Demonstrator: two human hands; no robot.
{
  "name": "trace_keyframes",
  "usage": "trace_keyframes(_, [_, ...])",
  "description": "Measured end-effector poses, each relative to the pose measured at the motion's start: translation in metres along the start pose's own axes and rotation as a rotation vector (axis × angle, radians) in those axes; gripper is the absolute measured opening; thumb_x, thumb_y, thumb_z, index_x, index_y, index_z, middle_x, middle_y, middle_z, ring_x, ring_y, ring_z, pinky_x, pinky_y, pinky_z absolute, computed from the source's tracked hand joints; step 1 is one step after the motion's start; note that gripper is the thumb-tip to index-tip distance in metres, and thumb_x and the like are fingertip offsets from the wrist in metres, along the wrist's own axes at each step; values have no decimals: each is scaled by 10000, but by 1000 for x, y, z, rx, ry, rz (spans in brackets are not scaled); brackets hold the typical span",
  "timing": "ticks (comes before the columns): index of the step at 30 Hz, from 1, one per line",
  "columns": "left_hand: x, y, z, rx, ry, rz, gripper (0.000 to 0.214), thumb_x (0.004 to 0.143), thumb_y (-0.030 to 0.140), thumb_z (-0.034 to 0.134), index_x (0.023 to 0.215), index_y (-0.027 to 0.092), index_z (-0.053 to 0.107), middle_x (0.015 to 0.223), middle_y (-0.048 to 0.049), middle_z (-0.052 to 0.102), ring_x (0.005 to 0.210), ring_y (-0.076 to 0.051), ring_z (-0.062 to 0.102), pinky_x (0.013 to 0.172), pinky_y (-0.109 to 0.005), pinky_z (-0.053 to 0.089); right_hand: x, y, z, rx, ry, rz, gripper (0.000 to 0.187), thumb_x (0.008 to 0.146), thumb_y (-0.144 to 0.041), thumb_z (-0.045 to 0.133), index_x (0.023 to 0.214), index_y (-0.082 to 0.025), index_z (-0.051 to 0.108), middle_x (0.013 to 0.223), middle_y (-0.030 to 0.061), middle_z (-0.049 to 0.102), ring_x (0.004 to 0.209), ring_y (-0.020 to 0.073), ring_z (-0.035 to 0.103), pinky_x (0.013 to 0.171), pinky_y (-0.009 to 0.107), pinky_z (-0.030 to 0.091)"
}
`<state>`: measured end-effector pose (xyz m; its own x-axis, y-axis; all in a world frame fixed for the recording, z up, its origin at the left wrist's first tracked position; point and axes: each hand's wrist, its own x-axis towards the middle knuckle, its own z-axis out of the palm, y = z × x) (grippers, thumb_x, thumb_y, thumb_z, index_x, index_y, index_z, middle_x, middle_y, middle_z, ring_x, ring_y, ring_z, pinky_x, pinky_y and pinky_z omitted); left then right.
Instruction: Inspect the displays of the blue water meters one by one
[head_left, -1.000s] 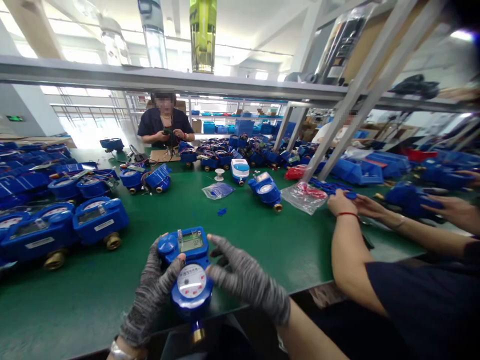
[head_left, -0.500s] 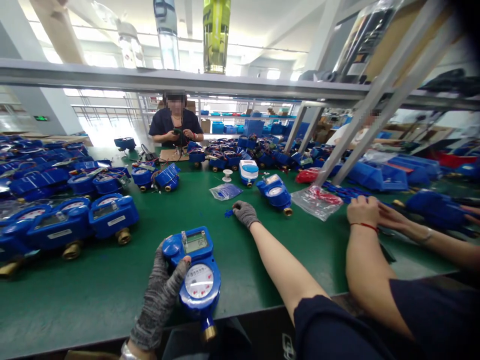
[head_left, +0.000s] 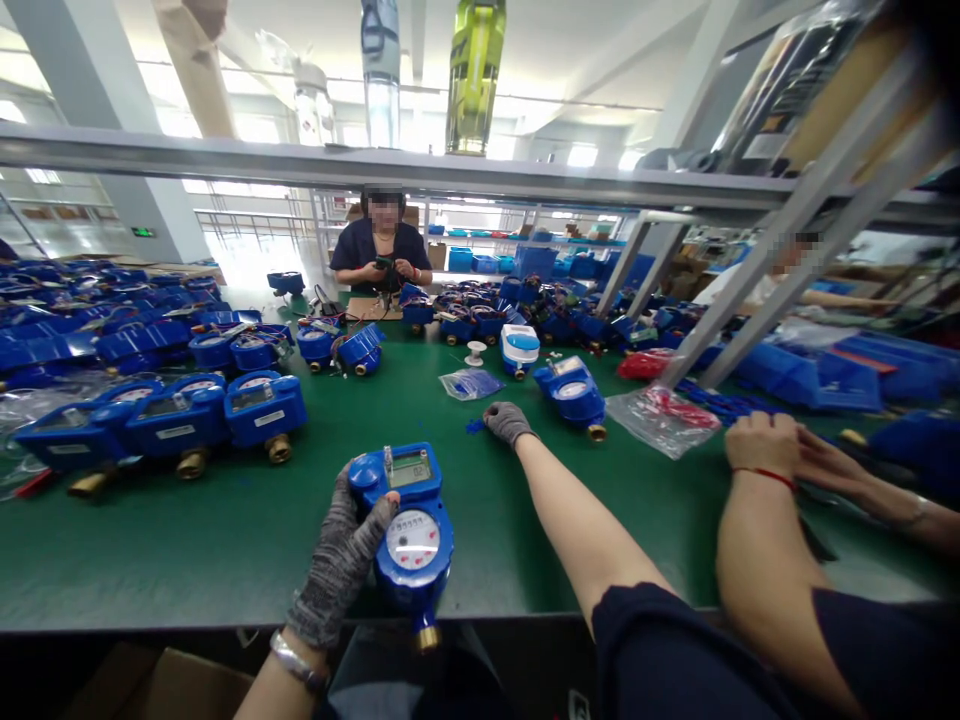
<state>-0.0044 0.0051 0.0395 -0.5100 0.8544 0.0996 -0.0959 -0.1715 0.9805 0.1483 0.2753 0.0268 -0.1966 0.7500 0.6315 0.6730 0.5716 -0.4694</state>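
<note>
My left hand (head_left: 346,555), in a grey fingerless glove, is closed around the left side of a blue water meter (head_left: 414,540). The meter is tilted toward me at the table's near edge, its grey display and round white dial facing up and its brass fitting pointing down. Farther forward, my gloved right hand (head_left: 510,424) rests low over the table with its fingers curled together at some small blue pieces (head_left: 475,426). What lies between those fingertips is hidden. Beyond it are a plastic bag of blue parts (head_left: 471,384) and another blue meter (head_left: 571,392).
Many blue meters (head_left: 176,418) crowd the left of the green table (head_left: 225,540). A white spool (head_left: 475,352) and a white-and-blue meter (head_left: 520,348) stand mid-table. At right, a co-worker's hands (head_left: 765,450) work near a bag of red parts (head_left: 664,420). A metal shelf (head_left: 480,172) crosses overhead.
The view has swung left, so things appear farther right. My left hand still holds the meter. My right hand stays by the small blue pieces, with little visible change.
</note>
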Motion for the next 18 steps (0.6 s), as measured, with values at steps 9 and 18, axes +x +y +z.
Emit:
trace_keyframes(9, [-4, 7, 3, -17, -12, 35, 551, 807, 417, 737, 1268, 225, 501, 1279, -110, 607, 1147, -285, 600, 1011, -416, 470, 8, 7, -3, 59, -234, 116, 254, 861, -273, 498, 805, -160, 719, 918, 136, 726, 878, 205, 653, 821, 326, 481])
trace_keyframes(18, [-5, 8, 2, 0, -14, 30, 533, 828, 399, 717, 1290, 239, 503, 1306, -99, 590, 1184, -288, 573, 1032, -431, 451, -78, -66, -87, 508, -511, -74, 147, 885, -323, 553, 919, -208, 638, 886, 44, 672, 801, 182, 620, 736, 311, 511])
